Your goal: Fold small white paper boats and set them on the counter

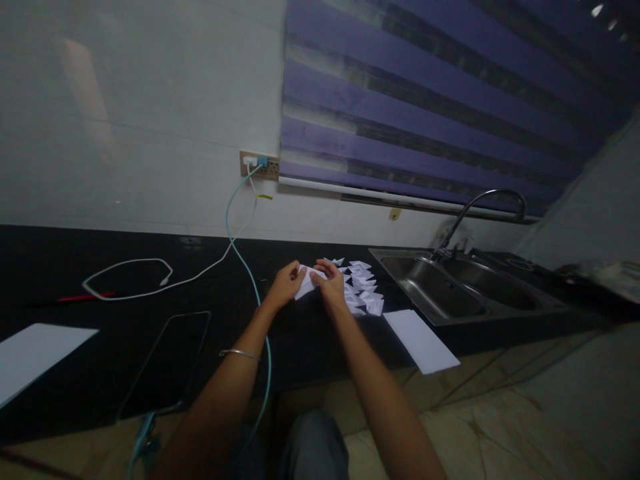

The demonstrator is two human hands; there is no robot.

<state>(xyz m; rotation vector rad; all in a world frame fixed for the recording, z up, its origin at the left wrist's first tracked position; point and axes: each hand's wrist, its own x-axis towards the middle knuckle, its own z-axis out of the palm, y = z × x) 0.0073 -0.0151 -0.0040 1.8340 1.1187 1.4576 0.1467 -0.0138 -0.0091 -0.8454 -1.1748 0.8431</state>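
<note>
A small piece of white paper (305, 285), smooth and matte with straight creased edges, is held between the two hands, just above the black counter (305, 347). Just right of it lies a loose cluster of folded paper pieces (363, 285), sharp-pointed and angular, many of them overlapping. A flat, oblong paper sheet (421, 341) lies near the counter's front edge below the cluster, and another white sheet (40, 353) rests well apart at the far left. Between that sheet and the left arm is a dark, flat rectangle (170, 360) with rounded corners and a thin pale rim. The sink (443, 293) at the right is brushed metal with two rounded basins.

Both forearms reach forward from the bottom of the view and draw closer together toward the paper. The left hand (286, 283) pinches the paper's left side, its fingers curled and clamped on it; a thin metal bangle (241, 353) circles that forearm. The right hand (329, 283) grips the right side, thumb pressed across the paper's face and index finger arched above.
</note>
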